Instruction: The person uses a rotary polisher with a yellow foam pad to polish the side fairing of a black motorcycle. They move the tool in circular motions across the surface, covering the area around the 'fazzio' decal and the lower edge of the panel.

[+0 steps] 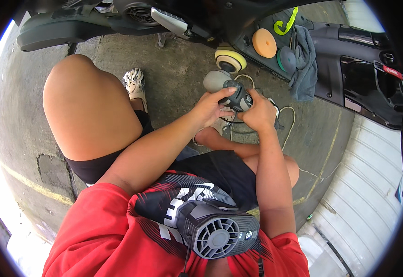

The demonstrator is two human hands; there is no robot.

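A corded hand polisher (238,98) with a grey head and a round yellow foam pad (230,58) is held between my two hands, over the ground in front of me. My left hand (213,108) grips its body from the left, with the thumb laid along the top. On the other side, my right hand (260,111) is wrapped round the rear end of the body. The pad faces away from me, close below the black scooter's (63,30) underside. A pale cord (293,121) loops over the ground by my right hand.
At the upper right, an orange foam pad (264,43), a dark pad with a teal edge (286,59), a grey cloth (304,64) and a neon yellow strap (286,23) lie on a dark panel. A ribbed white shutter (363,171) stands right. A portable fan (217,233) hangs on my chest.
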